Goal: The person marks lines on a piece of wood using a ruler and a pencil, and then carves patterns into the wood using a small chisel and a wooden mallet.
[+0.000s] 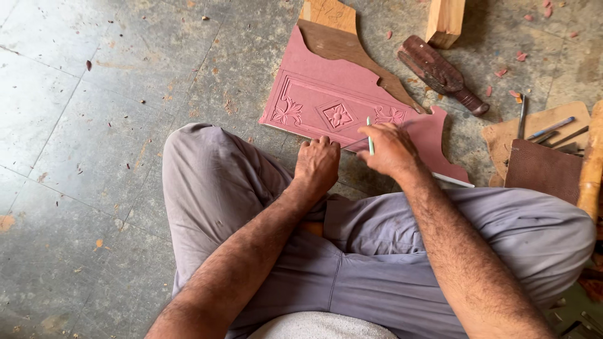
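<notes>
On the left the grey stone floor (81, 157) lies open and wide, the only free room for shifting the work. Moving right, the left hand (316, 164) is curled shut, knuckles up, pressing down on the near edge of the pink carved panel (320, 94), which lies flat on the floor just beyond the knees; it grips nothing that can be seen. The right hand (389, 149) is closed around a pale green pencil (370, 138), its tip up by the carved flower motifs. To mark well, I judge the left fist should bear firmly so the board cannot skate, and the pencil should follow the relief lines lightly. The panel's scalloped far edge butts a brown wooden template (352, 47), so little slack there. Further right a dark wooden mallet (440, 72), a timber block (446, 22), chisels (546, 129) on a board and a round pale handle (590, 169) crowd that side; the elbow has little room to swing.
</notes>
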